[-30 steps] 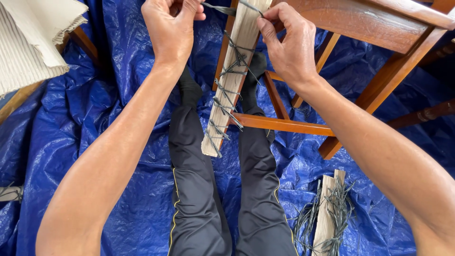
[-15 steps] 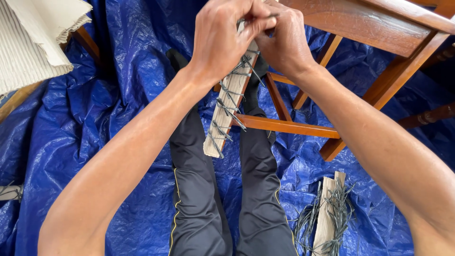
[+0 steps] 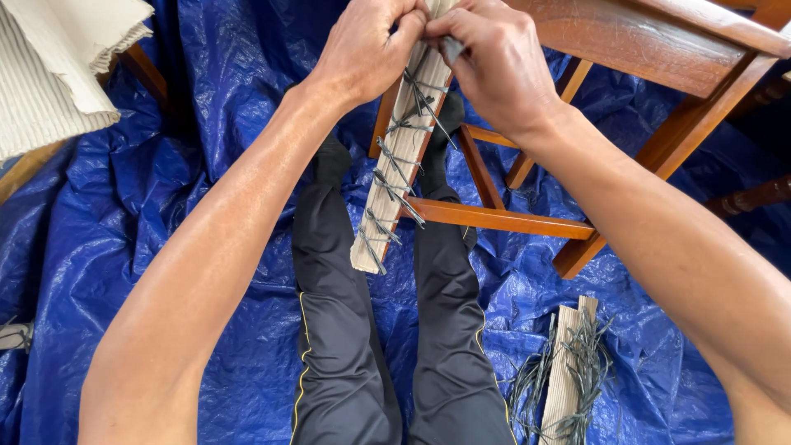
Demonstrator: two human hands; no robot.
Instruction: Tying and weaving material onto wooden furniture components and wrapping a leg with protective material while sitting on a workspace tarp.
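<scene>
Above the blue tarp (image 3: pixel 165 206), both hands (image 3: pixel 367 49) (image 3: pixel 494 66) pinching cord atop slat (image 3: pixel 395 173); lower lashings done, topmost unfinished.

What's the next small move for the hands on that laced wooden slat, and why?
Probably pull the cord snug at the top. Both the left hand and the right hand pinch at the upper end of the pale slat, and the dark cord already crosses it in several wraps below.
</scene>
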